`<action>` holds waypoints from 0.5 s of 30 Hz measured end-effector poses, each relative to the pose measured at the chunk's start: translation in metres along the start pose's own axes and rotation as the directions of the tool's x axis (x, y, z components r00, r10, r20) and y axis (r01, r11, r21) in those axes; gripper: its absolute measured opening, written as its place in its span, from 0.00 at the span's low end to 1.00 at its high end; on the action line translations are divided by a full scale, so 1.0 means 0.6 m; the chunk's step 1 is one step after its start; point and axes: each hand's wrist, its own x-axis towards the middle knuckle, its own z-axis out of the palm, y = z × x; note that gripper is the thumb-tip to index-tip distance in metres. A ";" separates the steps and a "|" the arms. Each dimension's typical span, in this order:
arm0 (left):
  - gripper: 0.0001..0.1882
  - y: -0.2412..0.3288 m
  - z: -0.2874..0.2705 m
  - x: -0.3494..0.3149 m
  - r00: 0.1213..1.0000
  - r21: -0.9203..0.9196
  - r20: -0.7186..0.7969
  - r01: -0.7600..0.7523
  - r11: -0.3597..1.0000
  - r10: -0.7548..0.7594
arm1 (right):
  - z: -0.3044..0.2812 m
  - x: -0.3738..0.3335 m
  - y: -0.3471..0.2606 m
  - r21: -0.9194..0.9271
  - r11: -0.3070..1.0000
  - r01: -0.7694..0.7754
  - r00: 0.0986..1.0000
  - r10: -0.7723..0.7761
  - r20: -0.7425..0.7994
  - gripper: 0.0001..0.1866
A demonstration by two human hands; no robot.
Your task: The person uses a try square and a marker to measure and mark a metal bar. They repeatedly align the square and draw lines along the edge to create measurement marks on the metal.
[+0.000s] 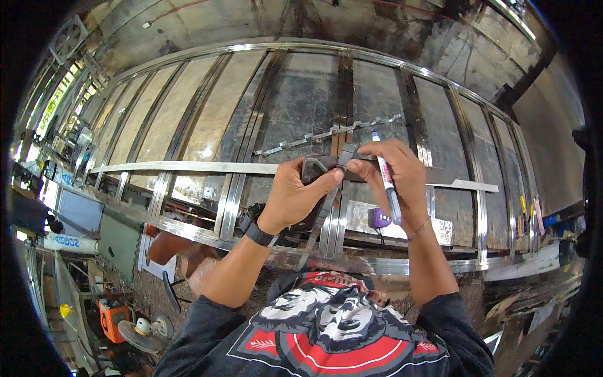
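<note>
My left hand (pixel 296 196) is closed around a dark grey, angled metal piece (pixel 314 168) above the metal frame (pixel 164 179). A marker with a white barrel (pixel 385 169) rests in my right hand (pixel 402 176), tilted along the fingers with one end pointing up and away. The thumb and fingertips of that hand also meet a short grey metal part (pixel 345 154) beside the left thumb. My fingers partly hide where the grey pieces meet.
A long flat metal bar (pixel 188 166) lies across the frame's rungs. Beyond my hands is a notched metal strip (pixel 295 144); a purple tape measure (pixel 379 218) sits nearer. At lower left are an orange machine (pixel 114 320) and a fan (pixel 141 336).
</note>
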 end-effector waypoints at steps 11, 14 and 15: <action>0.10 0.051 -0.003 0.028 0.997 -0.023 0.074 -0.020 1.000 0.021 | -0.009 0.060 0.000 0.037 0.986 0.161 0.987 -0.160 -0.019 0.11; 0.12 0.066 -0.001 0.043 0.988 -0.071 0.125 -0.082 0.994 0.090 | -0.007 0.071 0.010 0.004 0.985 0.170 0.985 -0.169 -0.032 0.12; 0.12 0.067 -0.001 0.050 0.984 -0.121 0.160 -0.061 0.991 0.080 | -0.008 0.074 0.011 -0.002 0.988 0.154 0.987 -0.154 -0.040 0.12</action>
